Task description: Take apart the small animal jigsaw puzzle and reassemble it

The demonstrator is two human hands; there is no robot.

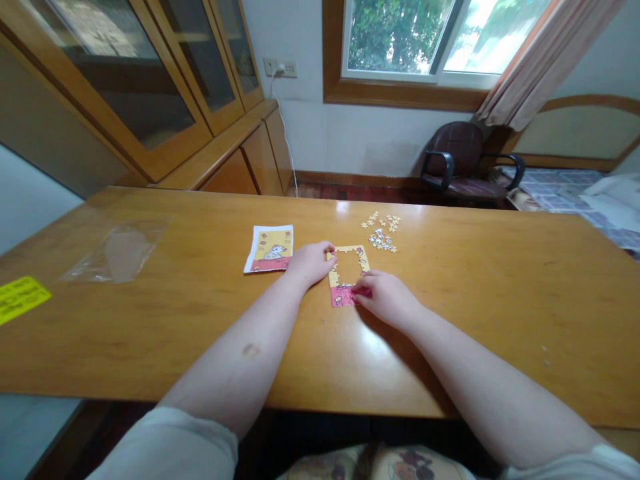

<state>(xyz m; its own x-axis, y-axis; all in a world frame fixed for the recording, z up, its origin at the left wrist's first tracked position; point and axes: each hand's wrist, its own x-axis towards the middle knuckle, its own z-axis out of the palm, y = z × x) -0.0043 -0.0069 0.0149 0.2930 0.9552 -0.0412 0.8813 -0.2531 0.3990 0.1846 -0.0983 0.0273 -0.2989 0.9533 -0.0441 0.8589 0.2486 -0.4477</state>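
Observation:
A partly joined jigsaw puzzle point(343, 297) lies on the table, with a yellow frame of pieces, a pink lower part and an open middle where the wood shows. My left hand point(313, 262) rests at its upper left side, fingers bent against the edge. Over the lower right of the puzzle is my right hand point(383, 297), its thumb and fingers pinched at the pink pieces; the piece between them is mostly hidden. Just beyond the puzzle sit loose printed pieces point(381, 240) in a small pile. Several plain-backed pieces point(393, 222) are scattered behind that pile.
A picture card point(270, 250) showing a white cartoon animal lies left of the puzzle. Farther left are a clear plastic bag point(123, 253) and a yellow label point(23, 298) on the wooden table point(200, 320). Beyond the table stand a cabinet point(220, 157) and an armchair point(460, 160).

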